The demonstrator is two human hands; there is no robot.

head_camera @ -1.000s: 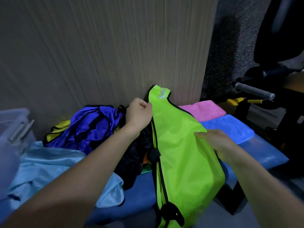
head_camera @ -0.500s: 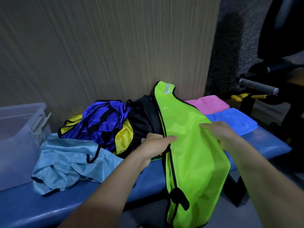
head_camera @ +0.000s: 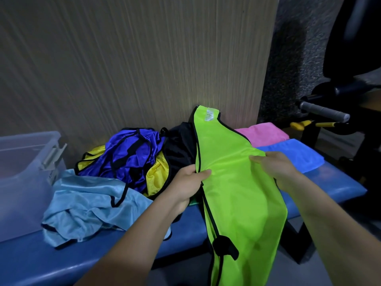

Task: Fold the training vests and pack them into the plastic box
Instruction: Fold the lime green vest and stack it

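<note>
A: Head view: where's the green vest (head_camera: pixel 237 182)?
B: Draped over the table (head_camera: pixel 329 182), right of the box (head_camera: pixel 24 162).
A: Hands?
B: Left hand (head_camera: pixel 185 186) and right hand (head_camera: pixel 276 168) each pinch a vest edge.

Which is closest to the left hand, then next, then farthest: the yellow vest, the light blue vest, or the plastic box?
From the left hand:
1. Yellow vest, just to its left in the pile.
2. Light blue vest, farther left, spread on the bench.
3. Plastic box, at the far left end.
</note>
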